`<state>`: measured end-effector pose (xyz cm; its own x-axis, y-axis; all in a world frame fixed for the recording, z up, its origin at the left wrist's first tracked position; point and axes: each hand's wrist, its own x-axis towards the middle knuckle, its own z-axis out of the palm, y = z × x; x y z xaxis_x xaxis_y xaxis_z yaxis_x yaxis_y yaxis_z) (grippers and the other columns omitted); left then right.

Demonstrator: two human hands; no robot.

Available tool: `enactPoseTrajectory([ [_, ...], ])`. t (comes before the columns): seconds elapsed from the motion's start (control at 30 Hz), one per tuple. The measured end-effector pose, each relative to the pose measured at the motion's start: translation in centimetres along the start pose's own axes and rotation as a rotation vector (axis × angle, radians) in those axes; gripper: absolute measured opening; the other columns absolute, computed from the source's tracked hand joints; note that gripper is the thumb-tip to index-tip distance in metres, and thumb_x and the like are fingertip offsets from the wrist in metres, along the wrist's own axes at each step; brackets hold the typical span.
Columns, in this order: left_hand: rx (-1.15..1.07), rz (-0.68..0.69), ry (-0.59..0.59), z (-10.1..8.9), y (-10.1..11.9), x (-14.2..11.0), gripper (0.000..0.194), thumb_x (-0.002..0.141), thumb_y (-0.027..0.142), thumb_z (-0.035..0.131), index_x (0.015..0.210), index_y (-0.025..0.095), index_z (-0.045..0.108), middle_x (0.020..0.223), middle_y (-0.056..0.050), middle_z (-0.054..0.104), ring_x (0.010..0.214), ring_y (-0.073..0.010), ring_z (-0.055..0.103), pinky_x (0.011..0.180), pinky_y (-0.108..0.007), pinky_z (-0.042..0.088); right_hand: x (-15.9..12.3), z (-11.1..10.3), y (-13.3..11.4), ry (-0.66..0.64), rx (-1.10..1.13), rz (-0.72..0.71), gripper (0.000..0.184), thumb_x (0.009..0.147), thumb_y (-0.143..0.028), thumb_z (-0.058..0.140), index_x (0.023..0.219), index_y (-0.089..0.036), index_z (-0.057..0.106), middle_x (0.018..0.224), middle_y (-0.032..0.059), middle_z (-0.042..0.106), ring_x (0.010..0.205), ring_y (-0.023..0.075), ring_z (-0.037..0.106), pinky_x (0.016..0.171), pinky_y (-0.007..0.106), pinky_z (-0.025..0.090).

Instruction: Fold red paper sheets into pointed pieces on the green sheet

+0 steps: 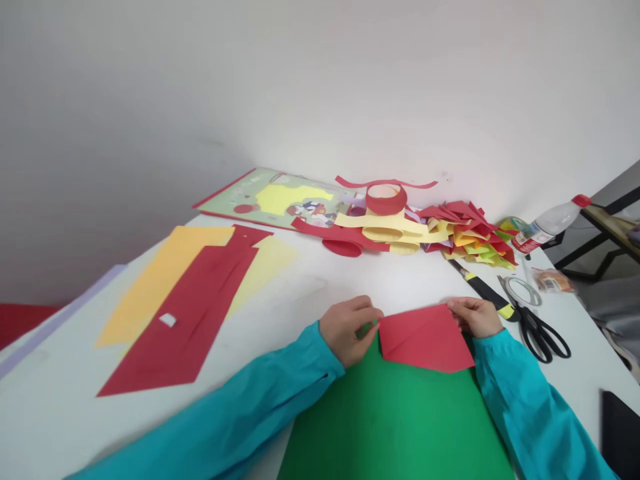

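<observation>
A folded piece of red paper (425, 339) is held between my two hands, over a large green sheet (395, 427) on the white table. My left hand (351, 328) pinches its upper left corner between thumb and fingers. At the upper right corner, the fingers of my right hand (476, 317) are closed on the same paper. A diagonal crease runs across its face. Black-handled scissors (543, 333) lie just right of my right hand, beside a black and yellow utility knife (485, 290).
Red paper (200, 307) and orange paper (155, 287) lie at left. Behind are a picture board (270, 193), curled paper strips (385, 230) and a pile of folded papers (465, 233). A bottle (545, 227), tape roll (523, 291) and black object (620, 427) are at right.
</observation>
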<state>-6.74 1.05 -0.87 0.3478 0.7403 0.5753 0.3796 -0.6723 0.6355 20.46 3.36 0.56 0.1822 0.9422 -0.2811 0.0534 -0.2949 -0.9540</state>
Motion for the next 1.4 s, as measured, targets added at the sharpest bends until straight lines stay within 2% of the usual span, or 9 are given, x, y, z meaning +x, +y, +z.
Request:
enactPoseTrajectory([
  [0.1,-0.053,0.289,-0.093,0.3,-0.5,-0.1,0.024,0.074,0.009,0.044,0.086,0.017,0.062,0.09,-0.013,0.063,0.081,-0.0192,0.058,0.07,-0.033,0.049,0.0,0.0,-0.1,0.015,-0.08,-0.007,0.034,0.049,-0.04,0.081,0.065,-0.012,0.069,0.045,0.0004,0.058,0.036,0.0095,0.049,0.034,0.021,0.039],
  [0.2,-0.062,0.373,-0.155,0.9,-0.8,-0.3,0.023,0.074,0.007,0.043,0.087,0.016,0.061,0.093,-0.014,0.065,0.085,-0.0215,0.057,0.073,-0.036,0.05,0.2,-0.3,-0.2,0.047,-0.168,-0.056,0.04,0.052,-0.047,0.078,0.07,-0.013,0.069,0.051,0.0026,0.061,0.039,0.0118,0.051,0.035,0.024,0.041],
  [0.27,-0.046,0.363,-0.164,1.1,-1.0,-0.5,0.021,0.077,0.01,0.043,0.086,0.017,0.061,0.092,-0.014,0.065,0.085,-0.0217,0.057,0.074,-0.036,0.05,0.0,-0.5,-0.5,0.14,-0.303,-0.188,0.044,0.056,-0.049,0.075,0.08,-0.013,0.069,0.06,0.0054,0.065,0.046,0.0155,0.056,0.041,0.028,0.045],
  [0.37,-0.055,0.342,-0.174,1.3,-1.2,-0.7,0.021,0.081,0.013,0.041,0.085,0.017,0.062,0.093,-0.013,0.066,0.086,-0.0215,0.058,0.077,-0.036,0.049,-1.3,-0.2,-1.3,0.215,-0.591,-0.56,0.037,0.067,-0.046,0.069,0.089,-0.017,0.069,0.079,0.0092,0.069,0.067,0.0215,0.063,0.061,0.037,0.052],
  [0.5,-0.067,0.331,-0.178,1.5,-1.7,-0.7,0.023,0.085,0.018,0.04,0.087,0.018,0.063,0.093,-0.012,0.067,0.089,-0.0212,0.059,0.079,-0.036,0.049,-4.1,1.8,-1.7,-0.37,-0.789,-0.886,0.022,0.08,-0.036,0.062,0.098,-0.025,0.068,0.099,0.0083,0.067,0.091,0.0223,0.062,0.082,0.039,0.05],
  [0.63,-0.02,0.424,-0.174,1.8,-2.3,-0.5,0.027,0.086,0.019,0.037,0.086,0.018,0.064,0.09,-0.012,0.069,0.084,-0.0209,0.06,0.076,-0.036,0.051,-5.2,3.4,-0.4,-0.503,-0.873,-1.051,0.033,0.076,-0.042,0.067,0.101,-0.022,0.067,0.104,0.011,0.065,0.096,0.0263,0.059,0.081,0.043,0.05],
  [1.03,0.108,0.413,-0.181,1.7,-1.6,-1.0,0.024,0.087,0.025,0.043,0.081,0.016,0.064,0.089,-0.01,0.068,0.09,-0.0213,0.059,0.084,-0.035,0.049,-5.4,3.5,-0.2,-0.478,-0.914,-1.116,0.027,0.079,-0.034,0.064,0.101,-0.02,0.068,0.099,0.0108,0.067,0.092,0.0251,0.06,0.079,0.042,0.053],
  [1.27,0.213,0.33,-0.14,1.2,-0.5,-0.6,0.031,0.091,0.022,0.039,0.072,0.015,0.063,0.073,-0.008,0.061,0.071,-0.0174,0.051,0.065,-0.03,0.046,-5.4,3.4,-0.9,-0.504,-0.936,-1.099,0.024,0.085,-0.023,0.053,0.105,-0.019,0.065,0.102,0.0086,0.068,0.094,0.022,0.062,0.084,0.04,0.053],
  [1.4,0.248,0.321,-0.036,1.8,-0.7,-0.5,0.035,0.093,0.024,0.037,0.073,0.015,0.064,0.068,-0.006,0.061,0.064,-0.0161,0.05,0.06,-0.029,0.043,-5.4,3.1,-1.2,-0.548,-0.962,-1.079,0.03,0.083,-0.022,0.053,0.111,-0.015,0.061,0.106,0.0099,0.067,0.097,0.0212,0.062,0.086,0.039,0.053],
])
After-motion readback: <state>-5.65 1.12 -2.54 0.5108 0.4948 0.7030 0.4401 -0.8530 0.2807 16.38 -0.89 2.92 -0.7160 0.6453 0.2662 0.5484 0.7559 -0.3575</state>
